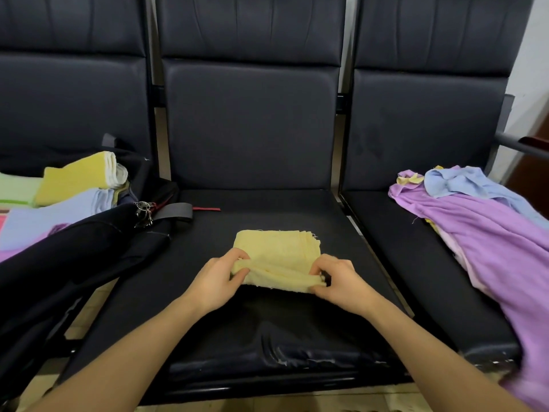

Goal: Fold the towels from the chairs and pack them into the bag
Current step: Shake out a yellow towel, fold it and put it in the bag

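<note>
A pale yellow towel (277, 251), folded small, lies on the middle chair seat (208, 292). My left hand (217, 278) pinches its near left corner and my right hand (338, 279) pinches its near right corner, lifting the near edge off the seat. A black bag (68, 257) lies open on the left chair. Inside it sit folded towels: a yellow one (77, 176), a light blue one (59, 212) and a green one (16, 187). On the right chair lies a loose heap with a purple towel (481, 233) and a blue towel (463, 182) on top.
Three dark padded chairs stand in a row with backrests behind. The bag's strap and key ring (144, 214) spill onto the middle seat's left edge. A metal armrest (517, 144) sticks out at the far right. Tiled floor shows below the seats.
</note>
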The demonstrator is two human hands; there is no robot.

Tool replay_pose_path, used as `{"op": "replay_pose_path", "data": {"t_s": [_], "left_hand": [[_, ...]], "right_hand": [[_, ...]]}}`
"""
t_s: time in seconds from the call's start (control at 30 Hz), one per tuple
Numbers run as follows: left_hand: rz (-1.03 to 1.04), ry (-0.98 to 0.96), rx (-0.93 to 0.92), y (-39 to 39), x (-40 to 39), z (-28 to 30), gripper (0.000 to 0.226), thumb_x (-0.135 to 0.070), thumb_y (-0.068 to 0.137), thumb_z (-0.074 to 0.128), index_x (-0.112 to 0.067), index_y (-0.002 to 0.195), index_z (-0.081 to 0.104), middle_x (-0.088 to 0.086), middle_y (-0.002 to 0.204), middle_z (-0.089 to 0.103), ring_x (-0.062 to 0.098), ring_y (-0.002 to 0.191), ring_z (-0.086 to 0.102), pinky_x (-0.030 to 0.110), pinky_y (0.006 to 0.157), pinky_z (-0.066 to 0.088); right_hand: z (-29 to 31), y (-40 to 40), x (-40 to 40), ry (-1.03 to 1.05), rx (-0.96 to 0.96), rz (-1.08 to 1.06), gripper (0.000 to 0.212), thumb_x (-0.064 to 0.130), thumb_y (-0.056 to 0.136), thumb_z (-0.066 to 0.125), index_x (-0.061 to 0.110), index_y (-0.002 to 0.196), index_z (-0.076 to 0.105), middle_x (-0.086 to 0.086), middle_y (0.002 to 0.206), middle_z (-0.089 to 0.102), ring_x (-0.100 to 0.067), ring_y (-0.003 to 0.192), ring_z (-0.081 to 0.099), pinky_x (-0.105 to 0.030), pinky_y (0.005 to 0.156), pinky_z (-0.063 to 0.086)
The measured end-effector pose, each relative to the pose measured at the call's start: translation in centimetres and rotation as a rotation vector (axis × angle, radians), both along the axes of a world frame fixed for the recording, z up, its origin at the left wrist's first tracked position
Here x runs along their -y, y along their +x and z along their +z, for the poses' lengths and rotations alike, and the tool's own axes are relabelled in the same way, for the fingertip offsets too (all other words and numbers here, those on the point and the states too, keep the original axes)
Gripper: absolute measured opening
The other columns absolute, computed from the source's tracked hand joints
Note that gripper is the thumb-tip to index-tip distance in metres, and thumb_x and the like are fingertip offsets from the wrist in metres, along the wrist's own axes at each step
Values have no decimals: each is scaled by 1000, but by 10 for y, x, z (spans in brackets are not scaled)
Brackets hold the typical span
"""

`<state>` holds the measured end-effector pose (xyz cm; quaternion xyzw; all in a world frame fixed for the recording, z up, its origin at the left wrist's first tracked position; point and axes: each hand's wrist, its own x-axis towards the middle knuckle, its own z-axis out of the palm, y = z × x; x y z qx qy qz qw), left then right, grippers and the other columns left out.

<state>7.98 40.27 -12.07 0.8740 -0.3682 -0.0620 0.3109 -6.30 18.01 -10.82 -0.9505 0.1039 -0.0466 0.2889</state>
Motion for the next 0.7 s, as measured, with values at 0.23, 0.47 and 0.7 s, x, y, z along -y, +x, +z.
{"op": "replay_pose_path", "data": {"t_s": [0.23, 0.47, 0.7], "left_hand": [[143, -168, -47, -3, 17, 6, 33, -30, 99, 45, -27, 128, 31, -3, 99, 57, 13, 83, 56, 34, 74, 48], [335, -212, 23, 11, 47, 4, 40, -29, 98, 48, -19, 134, 32, -10, 101, 49, 11, 86, 50, 32, 77, 43], [416, 92, 93, 39, 63, -13, 42, -38, 100, 40, -23, 139, 44, 0, 135, 46, 20, 115, 49, 33, 85, 42]], "right_hand": [[2, 14, -4, 423, 295, -257, 7, 12, 88, 61, 19, 89, 59, -2, 88, 63, -13, 78, 56, -23, 67, 44], [1, 49, -5, 253, 298, -462, 15, 18, 92, 53, 21, 107, 54, 4, 97, 59, -12, 88, 56, -28, 73, 46], [-20, 68, 4, -262, 108, -479, 30, 35, 98, 45, 23, 125, 48, 5, 125, 52, -16, 119, 44, -33, 103, 24]]}}
